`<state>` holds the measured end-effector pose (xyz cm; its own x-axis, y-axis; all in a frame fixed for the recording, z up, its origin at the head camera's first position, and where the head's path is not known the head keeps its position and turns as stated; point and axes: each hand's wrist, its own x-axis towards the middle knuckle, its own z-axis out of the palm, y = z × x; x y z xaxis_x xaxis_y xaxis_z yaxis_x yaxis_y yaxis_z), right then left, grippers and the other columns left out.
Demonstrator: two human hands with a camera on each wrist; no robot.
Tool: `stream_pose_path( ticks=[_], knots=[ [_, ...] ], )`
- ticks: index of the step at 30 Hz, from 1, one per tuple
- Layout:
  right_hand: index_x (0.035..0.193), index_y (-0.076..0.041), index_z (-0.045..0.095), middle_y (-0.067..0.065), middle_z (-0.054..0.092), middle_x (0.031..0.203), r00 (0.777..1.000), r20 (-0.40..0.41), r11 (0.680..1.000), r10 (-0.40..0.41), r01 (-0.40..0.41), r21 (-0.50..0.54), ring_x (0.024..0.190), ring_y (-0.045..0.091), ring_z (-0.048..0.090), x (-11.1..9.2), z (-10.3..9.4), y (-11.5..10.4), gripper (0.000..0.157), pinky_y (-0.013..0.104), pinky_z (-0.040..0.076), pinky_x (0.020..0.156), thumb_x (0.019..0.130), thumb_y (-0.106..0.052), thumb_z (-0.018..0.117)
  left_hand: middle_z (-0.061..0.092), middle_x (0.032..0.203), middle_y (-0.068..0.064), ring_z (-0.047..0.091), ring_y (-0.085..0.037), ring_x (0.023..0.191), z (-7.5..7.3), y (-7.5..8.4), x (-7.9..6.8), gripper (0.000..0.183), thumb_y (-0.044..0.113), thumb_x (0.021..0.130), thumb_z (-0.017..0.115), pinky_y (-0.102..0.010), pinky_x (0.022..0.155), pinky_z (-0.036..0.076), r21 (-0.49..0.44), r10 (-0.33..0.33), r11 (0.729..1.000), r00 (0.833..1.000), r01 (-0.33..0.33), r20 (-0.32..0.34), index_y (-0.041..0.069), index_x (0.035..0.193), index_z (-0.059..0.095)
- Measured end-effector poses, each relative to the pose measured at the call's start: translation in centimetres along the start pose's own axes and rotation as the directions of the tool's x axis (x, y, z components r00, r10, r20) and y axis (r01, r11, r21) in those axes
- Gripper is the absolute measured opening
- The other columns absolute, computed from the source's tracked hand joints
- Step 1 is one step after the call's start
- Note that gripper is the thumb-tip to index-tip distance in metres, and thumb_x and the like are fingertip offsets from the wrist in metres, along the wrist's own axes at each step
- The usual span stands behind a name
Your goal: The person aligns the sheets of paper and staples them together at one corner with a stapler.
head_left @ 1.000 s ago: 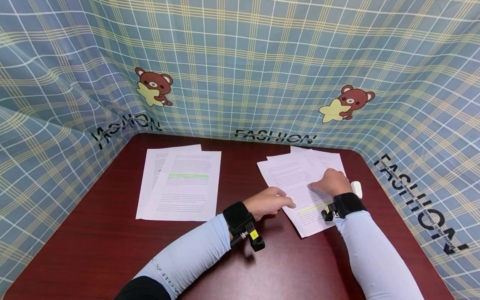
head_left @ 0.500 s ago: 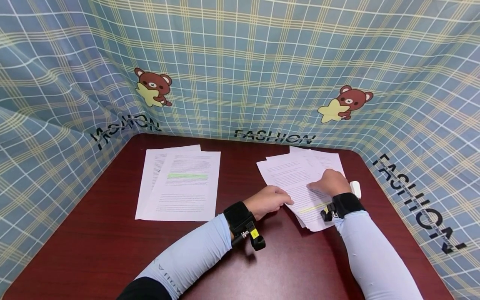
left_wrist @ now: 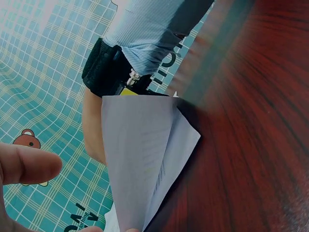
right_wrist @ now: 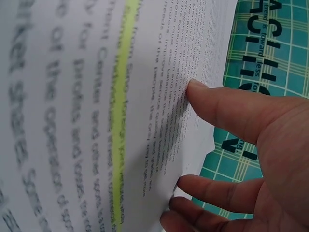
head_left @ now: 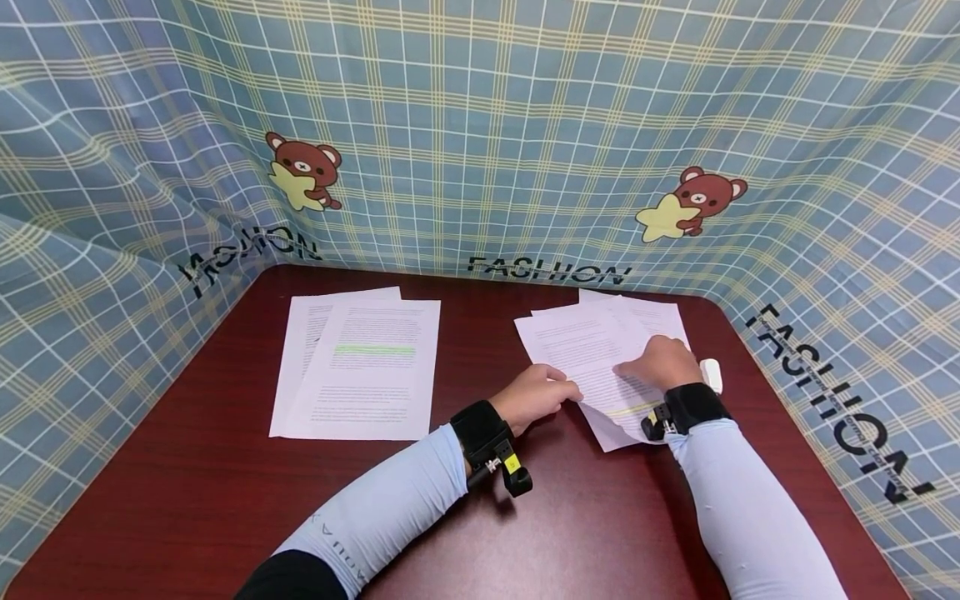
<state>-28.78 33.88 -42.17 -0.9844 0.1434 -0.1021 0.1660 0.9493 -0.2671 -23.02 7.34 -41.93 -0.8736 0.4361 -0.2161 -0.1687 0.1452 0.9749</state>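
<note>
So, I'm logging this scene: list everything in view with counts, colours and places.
Tabletop: one, dark red, under the papers
Left printed sheets: two, white, overlapping, tabletop's left
Right printed sheets: at least three, white, overlapping, tabletop's right
Highlighter strips: two, green left, yellow right
Small unidentifiable object: one, white, near tabletop's right edge
Plaid cloth: one, mostly blue, surrounding the tabletop
Bear prints: two, brown, on the cloth
FASHION lettering: three, black, low on the cloth
Sleeves: two, pale blue, lower left, right
Upper sleeve: one, black, bottom left
Wrist straps with cameras: two, black, one per wrist
Left hand: one, at the right sheets' curled edge
Right hand: one, on the right sheets
</note>
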Motion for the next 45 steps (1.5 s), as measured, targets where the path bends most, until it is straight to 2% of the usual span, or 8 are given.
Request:
stream_pose_path(
  ticks=[5,13,19,29,33,39,42,45],
  knots=[
    [0.113,0.011,0.069,0.024,0.073,0.100,1.000,0.003,1.000,-0.014,0.014,0.002,0.080,0.030,0.060,0.0,0.0,-0.2,0.071,0.043,0.048,0.068,0.079,-0.050,0.083,0.059,0.125,-0.010,0.066,-0.036,0.116,0.2,-0.1,0.1,0.060,0.018,0.084,0.072,-0.030,0.090,0.054,-0.015,0.005,1.000,1.000,-0.006,-0.024,-0.010,0.134,0.054],
    [0.113,0.013,0.069,0.027,0.072,0.099,1.000,0.003,1.000,-0.014,0.014,-0.002,0.078,0.031,0.059,0.1,-0.1,-0.4,0.070,0.043,0.048,0.069,0.080,-0.046,0.084,0.060,0.120,-0.010,0.069,-0.030,0.109,0.6,-0.1,0.2,0.052,0.014,0.083,0.071,-0.040,0.099,0.056,-0.033,0.026,0.999,0.999,-0.027,-0.046,-0.009,0.128,0.057],
    [0.117,0.015,0.066,0.030,0.071,0.104,1.000,0.011,1.000,-0.010,0.010,0.018,0.079,0.032,0.059,0.3,0.1,-0.4,0.072,0.043,0.048,0.068,0.081,-0.044,0.084,0.054,0.141,-0.020,0.068,-0.032,0.113,0.9,0.1,0.1,0.065,0.015,0.085,0.070,-0.045,0.105,0.052,-0.039,0.007,0.999,1.000,-0.008,-0.027,-0.015,0.139,0.049],
    [0.118,0.016,0.065,0.029,0.070,0.104,1.000,0.011,0.999,-0.007,0.006,0.049,0.079,0.031,0.056,0.5,0.2,-0.2,0.072,0.040,0.046,0.066,0.081,-0.042,0.084,0.059,0.136,-0.016,0.052,-0.015,0.108,0.9,-0.3,0.2,0.070,0.025,0.082,0.072,-0.029,0.093,0.045,0.190,0.051,0.981,0.997,-0.039,-0.061,-0.011,0.140,0.053],
    [0.117,0.015,0.065,0.027,0.069,0.102,1.000,0.011,0.998,0.010,-0.011,0.066,0.079,0.031,0.055,0.2,0.2,-0.3,0.070,0.041,0.045,0.067,0.080,-0.042,0.084,0.060,0.129,-0.015,0.051,-0.016,0.106,0.8,-0.3,0.3,0.065,0.025,0.082,0.072,-0.030,0.093,0.045,0.212,0.075,0.975,0.995,-0.061,-0.059,-0.011,0.134,0.058],
    [0.125,0.014,0.062,0.033,0.065,0.121,1.000,-0.014,0.993,0.008,-0.006,0.121,0.096,0.039,0.061,-0.1,-0.8,-0.2,0.064,0.051,0.051,0.081,0.087,-0.037,0.075,0.057,0.144,-0.018,0.053,-0.017,0.118,0.4,-0.3,0.4,0.068,0.027,0.084,0.071,-0.036,0.103,0.046,0.237,0.083,0.969,0.994,-0.065,-0.067,-0.010,0.138,0.055],
    [0.126,0.011,0.064,0.033,0.063,0.130,0.999,-0.048,0.990,-0.015,0.022,0.138,0.106,0.043,0.062,-0.3,-1.5,-0.2,0.054,0.057,0.050,0.090,0.094,-0.032,0.063,0.063,0.136,-0.017,0.057,-0.015,0.109,-0.1,-0.3,0.5,0.064,0.024,0.083,0.072,-0.031,0.094,0.049,0.271,0.107,0.959,0.991,-0.080,-0.086,-0.009,0.136,0.058],
    [0.123,0.007,0.068,0.031,0.065,0.129,0.997,-0.070,0.990,-0.028,0.037,0.135,0.105,0.042,0.063,-0.4,-2.0,-0.5,0.047,0.058,0.050,0.090,0.097,-0.029,0.057,0.070,0.113,-0.012,0.065,-0.011,0.087,-0.6,-0.3,0.5,0.050,0.018,0.083,0.073,-0.024,0.075,0.052,0.304,0.148,0.946,0.984,-0.112,-0.099,-0.006,0.127,0.066]
  ],
)
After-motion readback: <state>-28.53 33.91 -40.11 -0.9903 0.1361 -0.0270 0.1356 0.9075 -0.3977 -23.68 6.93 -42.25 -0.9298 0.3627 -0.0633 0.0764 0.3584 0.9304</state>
